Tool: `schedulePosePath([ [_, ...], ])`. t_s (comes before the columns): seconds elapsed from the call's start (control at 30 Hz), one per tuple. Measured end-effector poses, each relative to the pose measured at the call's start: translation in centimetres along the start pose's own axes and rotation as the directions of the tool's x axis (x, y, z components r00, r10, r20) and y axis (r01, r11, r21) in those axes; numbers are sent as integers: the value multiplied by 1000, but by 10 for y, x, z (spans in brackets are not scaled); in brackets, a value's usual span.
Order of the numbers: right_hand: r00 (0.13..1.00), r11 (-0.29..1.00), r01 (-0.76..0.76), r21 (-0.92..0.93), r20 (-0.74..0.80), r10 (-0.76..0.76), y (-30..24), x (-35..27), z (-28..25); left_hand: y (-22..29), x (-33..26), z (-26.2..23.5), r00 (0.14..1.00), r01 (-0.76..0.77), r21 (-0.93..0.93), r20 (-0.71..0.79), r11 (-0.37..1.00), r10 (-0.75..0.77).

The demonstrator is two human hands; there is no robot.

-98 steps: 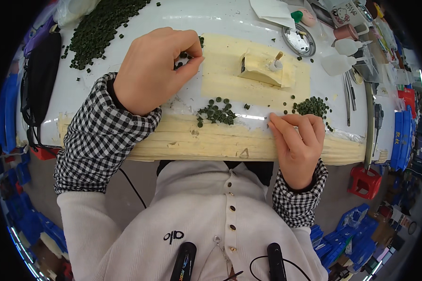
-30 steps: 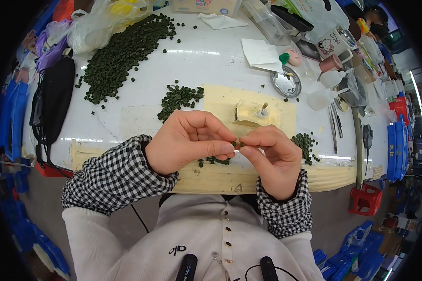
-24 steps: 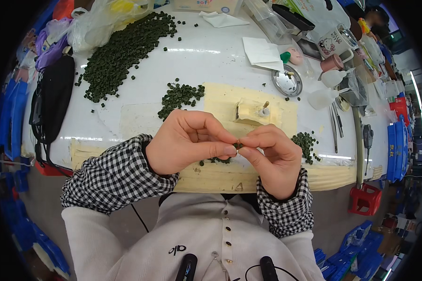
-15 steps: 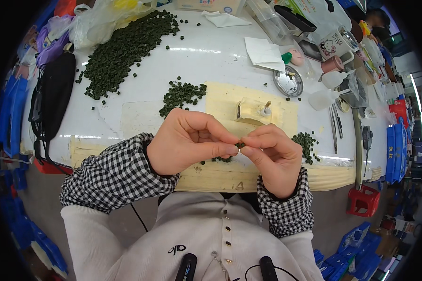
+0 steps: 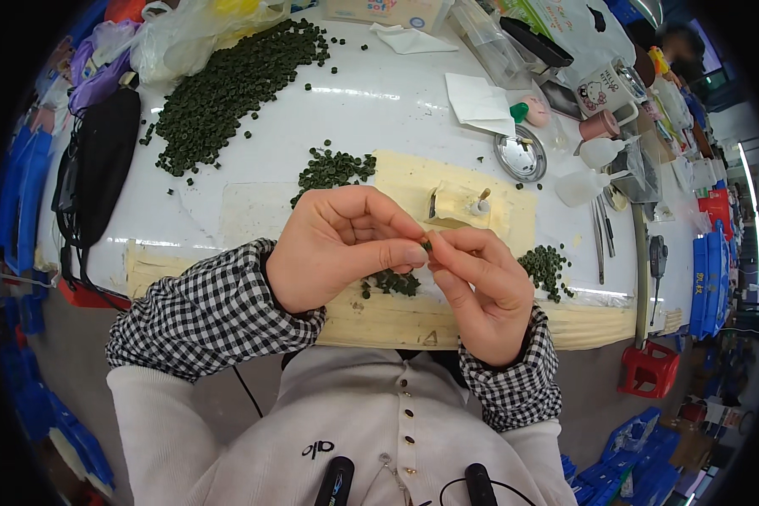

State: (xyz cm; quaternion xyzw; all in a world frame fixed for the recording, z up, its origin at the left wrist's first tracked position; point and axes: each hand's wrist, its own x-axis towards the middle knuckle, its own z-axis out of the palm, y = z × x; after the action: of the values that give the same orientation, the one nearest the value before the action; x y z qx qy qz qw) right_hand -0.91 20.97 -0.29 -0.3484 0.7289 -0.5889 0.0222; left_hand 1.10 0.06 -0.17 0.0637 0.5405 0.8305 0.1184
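Over the front edge of the table, my left hand [image 5: 341,249] is closed in a pinch of thumb and forefinger on a small dark green ring-like piece [image 5: 427,246]. My right hand [image 5: 489,291] meets it from the other side, its fingertips closed at the same piece. Fingers cover most of the piece. Below the hands lies a small heap of similar green pieces [image 5: 394,283]. Another heap [image 5: 546,270] is to the right of my right hand, and a larger one [image 5: 336,169] sits just beyond my left hand.
A cream-coloured block [image 5: 455,208] with a short white post stands beyond my right hand. The biggest green pile [image 5: 228,93] spreads at the far left, near a black pouch [image 5: 105,169]. On the right are a round metal dish [image 5: 514,160], tweezers [image 5: 599,244] and squeeze bottles [image 5: 578,187].
My right hand has shifted slightly left and its thumb has dropped away from the left fingertips. The small green piece has turned and moved up a little; more of the heap below shows.
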Motion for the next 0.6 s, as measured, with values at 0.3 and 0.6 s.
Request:
schedulePosePath([
  [0.3,1000,998,9,-65,-20,-11,0,0,2,1,-1,0,966,-226,354,-38,907,256],
  [0.6,999,999,-8,-42,-33,7,2,-1,1,5,0,-3,945,-303,526,59,795,321],
])
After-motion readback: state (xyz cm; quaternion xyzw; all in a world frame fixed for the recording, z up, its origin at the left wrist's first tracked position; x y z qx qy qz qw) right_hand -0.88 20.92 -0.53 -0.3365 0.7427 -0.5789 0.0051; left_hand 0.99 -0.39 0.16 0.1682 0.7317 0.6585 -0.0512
